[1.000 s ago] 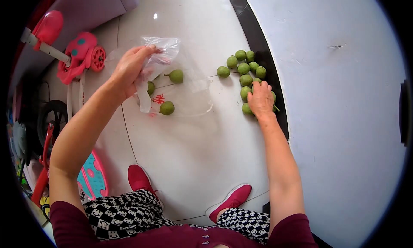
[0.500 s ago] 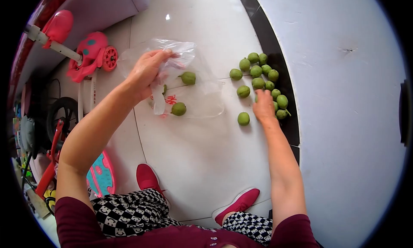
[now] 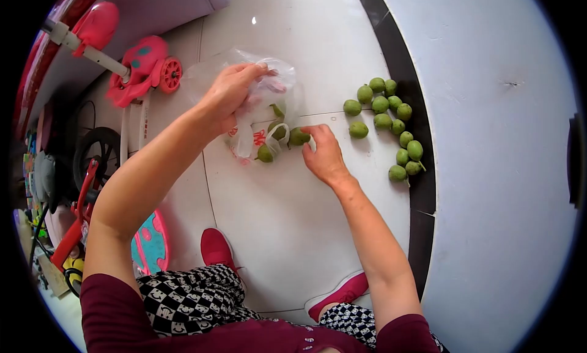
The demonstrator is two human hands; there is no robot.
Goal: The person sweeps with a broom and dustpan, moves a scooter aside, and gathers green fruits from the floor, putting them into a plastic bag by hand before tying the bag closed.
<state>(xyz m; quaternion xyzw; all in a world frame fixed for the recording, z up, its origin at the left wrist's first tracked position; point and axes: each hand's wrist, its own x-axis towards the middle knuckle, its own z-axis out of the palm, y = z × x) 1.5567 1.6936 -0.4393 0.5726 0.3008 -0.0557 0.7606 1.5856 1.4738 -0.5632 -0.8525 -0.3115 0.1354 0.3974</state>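
Note:
A thin clear plastic bag (image 3: 283, 71) with red print hangs from my left hand (image 3: 235, 93), whose fingers are closed on its upper edge. Several green fruits with short stems, such as one fruit (image 3: 264, 153), show in or behind the clear plastic. At the bag's right side my right hand (image 3: 325, 156) pinches a round green fruit (image 3: 298, 136) between thumb and fingers, close against a white loop of the bag. More loose green fruits (image 3: 383, 122) lie in a cluster on the floor to the right, away from both hands.
White floor tiles (image 3: 263, 212) meet a dark border strip (image 3: 422, 230) beside a pale panel (image 3: 489, 169). A pink scooter (image 3: 143, 65), a black wheel (image 3: 98, 160) and a teal-and-pink board (image 3: 150, 243) stand on the left. My red shoes (image 3: 217, 249) are below.
My right hand has moved left from the fruit cluster to the bag, carrying a green fruit. Fewer fruits lie on the right. My left hand still grips the bag; the view has shifted slightly.

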